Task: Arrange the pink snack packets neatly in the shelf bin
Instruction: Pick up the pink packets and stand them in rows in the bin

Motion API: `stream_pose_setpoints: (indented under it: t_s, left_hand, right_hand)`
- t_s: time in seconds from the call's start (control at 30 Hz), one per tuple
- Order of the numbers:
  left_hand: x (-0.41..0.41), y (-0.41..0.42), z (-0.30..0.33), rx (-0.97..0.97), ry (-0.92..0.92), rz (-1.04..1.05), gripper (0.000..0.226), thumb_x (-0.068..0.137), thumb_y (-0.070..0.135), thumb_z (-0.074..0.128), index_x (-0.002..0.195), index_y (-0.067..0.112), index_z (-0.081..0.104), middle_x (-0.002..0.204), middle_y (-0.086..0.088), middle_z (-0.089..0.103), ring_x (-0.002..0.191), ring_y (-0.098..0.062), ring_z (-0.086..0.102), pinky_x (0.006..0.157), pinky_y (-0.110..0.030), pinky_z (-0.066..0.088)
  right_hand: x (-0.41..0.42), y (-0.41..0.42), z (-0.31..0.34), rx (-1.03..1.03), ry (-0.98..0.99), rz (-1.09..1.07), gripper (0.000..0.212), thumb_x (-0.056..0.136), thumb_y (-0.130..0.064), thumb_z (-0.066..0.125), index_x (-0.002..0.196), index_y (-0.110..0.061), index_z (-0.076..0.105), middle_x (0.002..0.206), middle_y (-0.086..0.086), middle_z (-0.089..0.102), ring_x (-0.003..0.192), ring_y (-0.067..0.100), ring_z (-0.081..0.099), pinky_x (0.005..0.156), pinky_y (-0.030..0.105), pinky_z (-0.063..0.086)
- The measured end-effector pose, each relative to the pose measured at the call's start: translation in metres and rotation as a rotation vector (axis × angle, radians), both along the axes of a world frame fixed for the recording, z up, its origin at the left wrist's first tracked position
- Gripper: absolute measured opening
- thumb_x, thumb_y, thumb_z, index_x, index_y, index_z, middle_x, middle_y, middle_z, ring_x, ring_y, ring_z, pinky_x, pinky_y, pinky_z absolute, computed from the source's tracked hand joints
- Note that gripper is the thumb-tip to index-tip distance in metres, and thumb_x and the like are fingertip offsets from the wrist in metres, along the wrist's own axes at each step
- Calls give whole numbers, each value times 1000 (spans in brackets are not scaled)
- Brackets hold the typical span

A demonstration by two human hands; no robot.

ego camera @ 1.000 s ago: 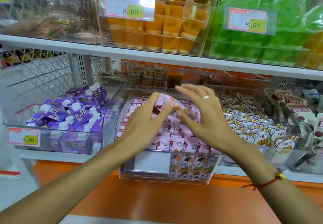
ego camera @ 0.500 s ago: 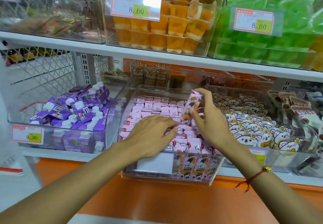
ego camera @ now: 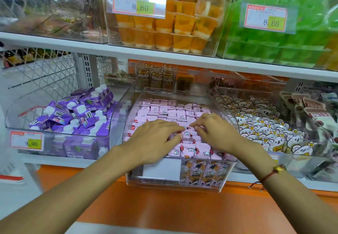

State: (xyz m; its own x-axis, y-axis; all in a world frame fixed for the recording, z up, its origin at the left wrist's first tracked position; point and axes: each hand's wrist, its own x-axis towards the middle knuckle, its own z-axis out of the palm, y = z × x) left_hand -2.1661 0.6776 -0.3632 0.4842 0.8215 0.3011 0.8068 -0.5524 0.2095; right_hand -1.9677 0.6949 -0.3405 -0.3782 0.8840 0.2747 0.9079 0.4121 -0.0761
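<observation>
Both hands lie palm down on the pink snack packets point(ego camera: 164, 113) that fill the clear shelf bin point(ego camera: 226, 109) on the lower shelf. The left hand point(ego camera: 155, 140) has its fingers stretched forward and only slightly bent, resting flat on the packets, with the thumb lying along the packet just below the fingertips. The right hand point(ego camera: 215, 133), wearing a ring, has its fingers curled downward so that the tips press into the packets; whether they actually pinch one cannot be told. The fingertips of the two hands point toward each other and are just apart, with a packet showing a white cloud point(ego camera: 187, 133) lying between them. Beyond the fingers, packets stand in tidy rows reaching the back wall of the bin. Nearer than the fingers, more packets stand upright against the front wall.
</observation>
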Motion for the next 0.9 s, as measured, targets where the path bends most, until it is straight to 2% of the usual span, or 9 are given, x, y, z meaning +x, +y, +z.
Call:
stream_pose_setpoints:
  t_s: [0.13, 0.27, 0.33, 0.4, 0.5, 0.6, 0.7, 0.8, 0.9]
  left_hand:
    - [0, -1, 0, -10, -10, -4, 43, 99, 47, 29, 138, 37, 43, 139, 14, 49, 126, -11, 41, 100, -29, 33]
    - [-2, -2, 1, -18, -53, -8, 42, 99, 47, 33, 137, 36, 45, 138, 14, 50, 125, -10, 43, 97, -28, 35]
    - [-2, -1, 2, -31, -131, -4, 38, 98, 44, 38, 133, 34, 49, 132, 13, 55, 118, -10, 48, 92, -28, 39]
    - [0, 5, 6, -25, -213, 22, 35, 97, 41, 43, 129, 33, 53, 130, 11, 57, 114, -10, 51, 92, -33, 45]
    - [14, 21, 17, 13, -250, 46, 30, 94, 35, 52, 124, 33, 58, 132, 8, 56, 120, -12, 50, 97, -35, 44]
    - [37, 36, 31, -9, -224, -9, 29, 94, 31, 54, 122, 30, 61, 127, 8, 60, 109, -10, 54, 87, -27, 42]
    - [59, 48, 40, -121, -115, -45, 27, 94, 32, 54, 118, 25, 65, 120, 5, 64, 97, -11, 56, 82, -29, 45]
    - [72, 56, 41, -198, 35, -3, 23, 90, 35, 60, 106, 23, 70, 110, 4, 68, 94, -16, 61, 80, -32, 50]
    - [76, 59, 40, -238, -28, 16, 13, 85, 32, 68, 95, 24, 69, 100, 4, 68, 95, -15, 62, 83, -35, 51]
  right_hand:
    - [-1, -8, 5, -42, 79, 8, 34, 100, -21, 38, 128, -15, 57, 126, 7, 59, 115, 21, 52, 85, 24, 36]
    - [4, -31, 13, 101, 293, -1, 33, 100, -24, 40, 129, -20, 53, 128, 1, 56, 119, 16, 47, 88, 23, 32]
    - [9, -46, 14, 141, 261, 15, 34, 98, -31, 41, 129, -22, 52, 129, -2, 53, 120, 15, 46, 93, 26, 35]
    - [11, -60, 6, 82, 152, 18, 41, 98, -40, 36, 135, -25, 45, 137, -4, 45, 125, 14, 42, 100, 31, 39]
    - [10, -73, -13, 4, -32, 34, 50, 100, -45, 19, 145, -26, 31, 148, -6, 35, 132, 11, 34, 108, 28, 29]
    - [11, -75, -18, 36, -63, 42, 52, 101, -44, 12, 146, -26, 29, 146, -7, 37, 130, 10, 35, 107, 25, 24]
    - [13, -74, -19, 58, -63, 49, 50, 101, -43, 13, 144, -26, 31, 144, -7, 40, 127, 11, 37, 104, 25, 24]
    - [12, -72, -20, 43, -41, 44, 50, 101, -44, 15, 143, -26, 34, 143, -7, 42, 126, 12, 39, 104, 26, 25]
    - [12, -70, -20, 39, -18, 45, 49, 101, -44, 18, 142, -25, 37, 141, -6, 45, 124, 14, 41, 103, 27, 26]
